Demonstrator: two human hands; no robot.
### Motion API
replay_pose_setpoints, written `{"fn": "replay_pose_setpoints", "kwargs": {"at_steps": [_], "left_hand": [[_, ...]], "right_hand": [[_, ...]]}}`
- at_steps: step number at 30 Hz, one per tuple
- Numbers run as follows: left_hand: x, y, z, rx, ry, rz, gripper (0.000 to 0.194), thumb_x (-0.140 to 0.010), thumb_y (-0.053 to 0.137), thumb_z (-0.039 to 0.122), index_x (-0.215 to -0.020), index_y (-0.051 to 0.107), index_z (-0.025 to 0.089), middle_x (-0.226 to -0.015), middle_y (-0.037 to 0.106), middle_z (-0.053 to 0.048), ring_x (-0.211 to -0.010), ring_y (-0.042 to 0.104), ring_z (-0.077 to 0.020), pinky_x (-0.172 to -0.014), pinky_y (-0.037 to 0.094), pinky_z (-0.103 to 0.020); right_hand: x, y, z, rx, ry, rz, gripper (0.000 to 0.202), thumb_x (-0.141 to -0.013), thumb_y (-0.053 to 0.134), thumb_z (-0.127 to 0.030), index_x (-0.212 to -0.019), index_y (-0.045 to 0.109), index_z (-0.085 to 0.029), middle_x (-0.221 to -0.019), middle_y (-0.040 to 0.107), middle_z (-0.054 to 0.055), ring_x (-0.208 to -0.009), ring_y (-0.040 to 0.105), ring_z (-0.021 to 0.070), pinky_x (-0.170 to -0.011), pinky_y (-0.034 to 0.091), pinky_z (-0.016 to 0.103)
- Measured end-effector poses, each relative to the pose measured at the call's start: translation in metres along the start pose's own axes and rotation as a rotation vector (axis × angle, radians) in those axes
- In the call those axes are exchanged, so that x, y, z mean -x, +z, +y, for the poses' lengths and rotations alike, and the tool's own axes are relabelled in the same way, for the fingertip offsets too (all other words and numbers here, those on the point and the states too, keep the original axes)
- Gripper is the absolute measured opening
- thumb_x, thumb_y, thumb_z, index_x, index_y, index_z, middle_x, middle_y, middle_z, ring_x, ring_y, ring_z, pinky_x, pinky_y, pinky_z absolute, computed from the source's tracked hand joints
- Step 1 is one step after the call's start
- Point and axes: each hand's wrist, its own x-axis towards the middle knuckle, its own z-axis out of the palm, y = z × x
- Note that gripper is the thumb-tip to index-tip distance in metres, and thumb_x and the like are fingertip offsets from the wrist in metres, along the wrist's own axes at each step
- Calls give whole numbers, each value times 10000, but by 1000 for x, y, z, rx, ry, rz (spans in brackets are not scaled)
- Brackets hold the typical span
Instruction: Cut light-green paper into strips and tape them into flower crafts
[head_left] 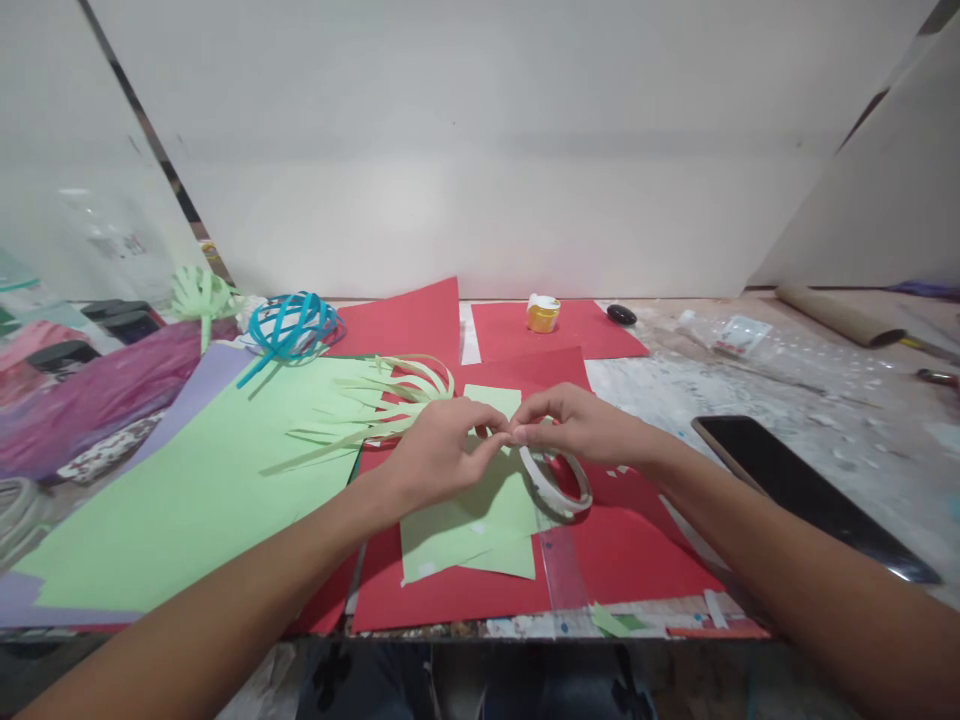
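Observation:
Fingertips of both hands meet over the middle of the table. My left hand (pixel 454 445) is closed in a pinch; what lies between its thumb and finger is too small to make out. Pinched just beside it, my right hand (pixel 574 425) has a roll of white tape (pixel 551 492) at its fingertips, the ring hanging tilted below. Under the hands lie light green paper pieces (pixel 472 545) on red paper (pixel 630 550). A fringe of pale green paper strips (pixel 405 395) spreads out behind my left hand.
Large green sheets (pixel 202 490) over purple ones cover the left. Behind stand a blue paper-strip ball (pixel 294 328), a green strip piece (pixel 204 295) and a small yellow jar (pixel 543 314). A phone (pixel 802 490), plastic bottle (pixel 739 333) and cardboard tube (pixel 840 315) lie right.

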Motion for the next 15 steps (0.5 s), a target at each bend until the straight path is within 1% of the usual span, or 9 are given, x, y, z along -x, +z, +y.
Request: {"fn": "replay_pose_setpoints", "kwargs": {"at_steps": [3, 4, 5, 6, 8, 10, 11, 13, 15], "left_hand": [[2, -2, 3, -27, 161, 69, 142, -871, 533, 243, -858, 666, 194, -815, 711, -52, -752, 616, -181, -689, 445, -303], [2, -3, 4, -12, 184, 85, 145, -879, 526, 245, -857, 659, 195, -819, 707, -52, -767, 615, -180, -704, 448, -303], [1, -4, 4, 21, 169, 103, 147, -887, 522, 253, -848, 653, 198, -815, 703, -47, -770, 615, -174, -714, 453, -298], [1, -6, 5, 73, 116, 126, 152, -892, 526, 271, -836, 649, 201, -806, 697, -40, -764, 614, -166, -716, 459, -290], [-2, -9, 3, 219, -51, 173, 166, -888, 552, 328, -830, 639, 200, -802, 683, -30, -741, 610, -152, -692, 471, -272], [-5, -10, -1, 373, -187, 185, 198, -867, 584, 380, -856, 626, 187, -823, 664, -33, -716, 600, -141, -650, 478, -259], [-6, -10, -3, 437, -223, 180, 218, -857, 598, 397, -874, 618, 181, -837, 653, -36, -704, 592, -136, -634, 478, -254], [-7, -9, -7, 530, -248, 174, 241, -848, 612, 407, -900, 603, 173, -839, 631, -35, -682, 573, -122, -619, 473, -247], [-8, -9, -8, 590, -249, 191, 236, -849, 616, 396, -914, 593, 171, -818, 615, -27, -673, 557, -113, -615, 464, -241]], "right_hand": [[-1, -6, 5, -93, 3, -40, 308, -839, 581, -461, -838, 693, -174, -728, 631, 11, -635, 533, 126, -587, 403, 243], [-1, -9, 7, -86, 21, -19, 298, -843, 574, -450, -836, 687, -174, -722, 628, 8, -623, 529, 123, -578, 399, 243], [-1, -12, 9, -54, 50, 20, 288, -849, 564, -437, -830, 683, -176, -710, 627, 8, -606, 527, 122, -563, 394, 242], [-1, -15, 11, 3, 88, 73, 279, -855, 552, -424, -821, 682, -179, -695, 629, 10, -587, 527, 122, -546, 388, 243], [-1, -19, 14, 161, 157, 201, 247, -848, 557, -396, -797, 681, -187, -701, 653, 23, -581, 549, 131, -538, 388, 248], [-1, -16, 16, 330, 186, 328, 191, -825, 586, -363, -791, 676, -198, -748, 686, 37, -617, 584, 147, -554, 396, 254], [-2, -13, 16, 397, 189, 374, 162, -814, 598, -346, -791, 672, -204, -754, 694, 37, -622, 591, 152, -551, 391, 256], [-3, -4, 17, 478, 182, 389, 125, -805, 601, -317, -781, 661, -210, -734, 699, 32, -618, 595, 156, -540, 380, 260], [-5, 3, 18, 491, 179, 335, 137, -809, 588, -303, -737, 653, -207, -697, 696, 28, -608, 597, 159, -542, 382, 266]]}}
